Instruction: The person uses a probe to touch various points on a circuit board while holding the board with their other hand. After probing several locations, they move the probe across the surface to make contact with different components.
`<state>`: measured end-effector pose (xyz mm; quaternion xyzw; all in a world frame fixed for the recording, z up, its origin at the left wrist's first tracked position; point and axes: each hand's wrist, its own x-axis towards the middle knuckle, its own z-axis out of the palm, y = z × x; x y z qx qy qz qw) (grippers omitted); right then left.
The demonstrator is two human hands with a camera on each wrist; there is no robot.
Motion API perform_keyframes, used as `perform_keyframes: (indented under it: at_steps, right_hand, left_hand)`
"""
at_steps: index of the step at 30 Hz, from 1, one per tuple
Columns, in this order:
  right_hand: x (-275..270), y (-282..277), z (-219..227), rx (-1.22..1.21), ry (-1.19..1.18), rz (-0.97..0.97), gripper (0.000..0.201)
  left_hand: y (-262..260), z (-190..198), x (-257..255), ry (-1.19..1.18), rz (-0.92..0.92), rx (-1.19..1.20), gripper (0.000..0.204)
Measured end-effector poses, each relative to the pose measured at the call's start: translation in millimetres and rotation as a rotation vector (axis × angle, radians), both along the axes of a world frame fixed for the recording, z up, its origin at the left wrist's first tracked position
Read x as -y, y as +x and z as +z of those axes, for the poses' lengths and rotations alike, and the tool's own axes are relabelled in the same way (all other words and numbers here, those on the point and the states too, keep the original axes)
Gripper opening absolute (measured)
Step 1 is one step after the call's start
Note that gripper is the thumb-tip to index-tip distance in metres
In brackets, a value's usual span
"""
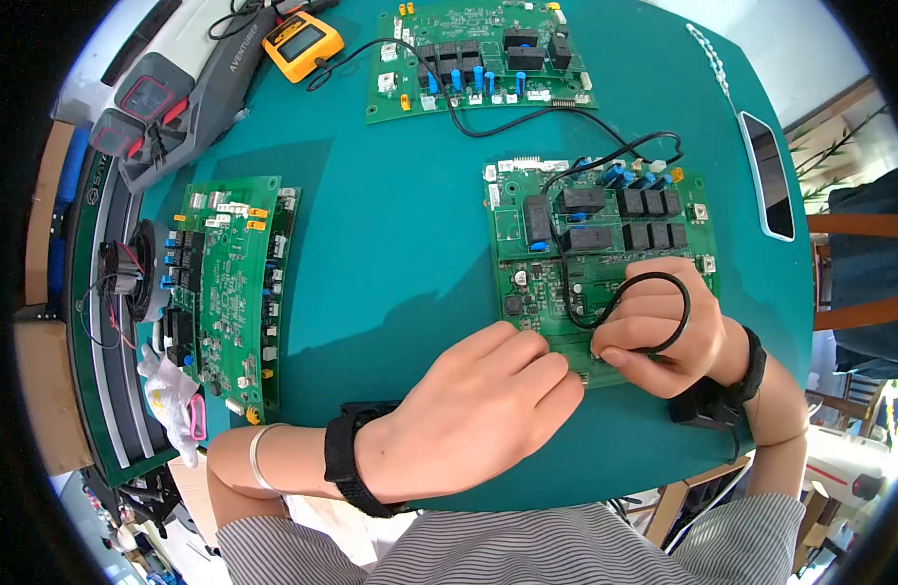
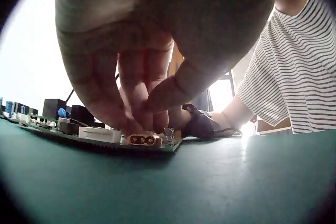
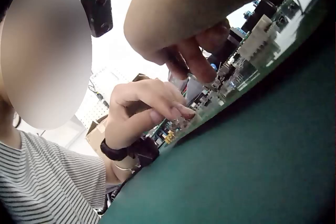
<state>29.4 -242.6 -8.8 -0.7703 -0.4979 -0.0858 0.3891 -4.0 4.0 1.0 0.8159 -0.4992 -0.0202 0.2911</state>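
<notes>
A green circuit board [image 1: 510,234] with black relays and blue capacitors lies at right on the mat. At its front edge my left hand [image 1: 478,409] is bent down, thumb and fingertips drawn together on small parts beside a yellow connector [image 2: 144,140]; the exact part pinched is hidden. Just to the right, my right hand [image 1: 668,327] pinches the end of a black cable [image 1: 685,302] low over the board, the cable looping over the fingers. The cable's tip is hidden. In the right wrist view my left hand's thumb and index finger [image 3: 181,111] meet at the board edge.
Another board [image 1: 415,102] lies at the back, and more stand at left [image 1: 230,292] near a black coil [image 1: 132,271]. An orange meter [image 1: 303,44] joins the cable at the back left. A phone [image 1: 766,175] lies at the right edge.
</notes>
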Motion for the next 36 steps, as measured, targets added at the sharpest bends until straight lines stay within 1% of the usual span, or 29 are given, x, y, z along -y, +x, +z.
perform_keyframes:
  at_steps: [2,4,5,7,9,11,15,21,23,26,28,33,36]
  right_hand:
    - [1.7,-0.1,0.8,0.003,0.004,-0.007,0.011]
    - [5.4,0.2,2.2,0.005,0.048,-0.094,0.008]
    - [6.4,0.6,1.8,0.007,0.047,-0.096,0.008]
    - [7.7,1.1,-0.9,-0.092,0.087,-0.107,0.006]
    - [6.5,1.4,-1.3,-0.121,0.106,-0.083,0.005]
    - [6.6,3.7,-0.1,-0.171,0.103,0.057,0.005]
    - [4.8,3.5,-0.5,-0.159,0.046,0.084,0.006]
    - [6.0,3.0,-3.3,-0.104,0.087,0.040,0.005]
    - [9.2,1.2,-1.2,-0.068,0.127,-0.083,0.005]
    - [9.1,1.3,-2.8,-0.070,0.123,-0.087,0.005]
    - [6.8,0.6,-5.0,-0.087,0.127,-0.088,0.006]
    - [5.5,0.8,-4.9,-0.087,0.057,-0.077,0.009]
    - [5.1,0.2,-2.7,-0.067,0.099,-0.106,0.008]
  left_hand:
    - [0.2,0.5,0.2,0.006,0.001,0.004,0.033]
    - [1.2,0.6,0.3,0.000,-0.005,0.001,0.032]
    - [1.4,1.2,0.5,-0.001,-0.007,0.002,0.032]
    - [1.1,2.5,0.6,0.009,-0.008,-0.004,0.032]
    - [1.1,1.3,0.5,-0.002,-0.008,-0.001,0.033]
    - [1.2,1.2,0.4,-0.012,-0.006,0.003,0.033]
    - [1.6,2.1,-0.4,-0.001,-0.015,-0.003,0.035]
    - [2.5,3.1,-1.1,-0.006,-0.020,-0.009,0.036]
    - [2.5,1.8,-0.6,-0.010,-0.021,-0.005,0.036]
    - [2.1,0.6,-0.9,-0.036,-0.013,0.008,0.035]
    - [2.5,1.5,-0.8,-0.005,-0.021,-0.003,0.035]
    - [1.2,0.9,-0.3,-0.018,-0.016,0.008,0.035]
    - [1.4,0.6,-0.6,-0.021,-0.019,0.020,0.036]
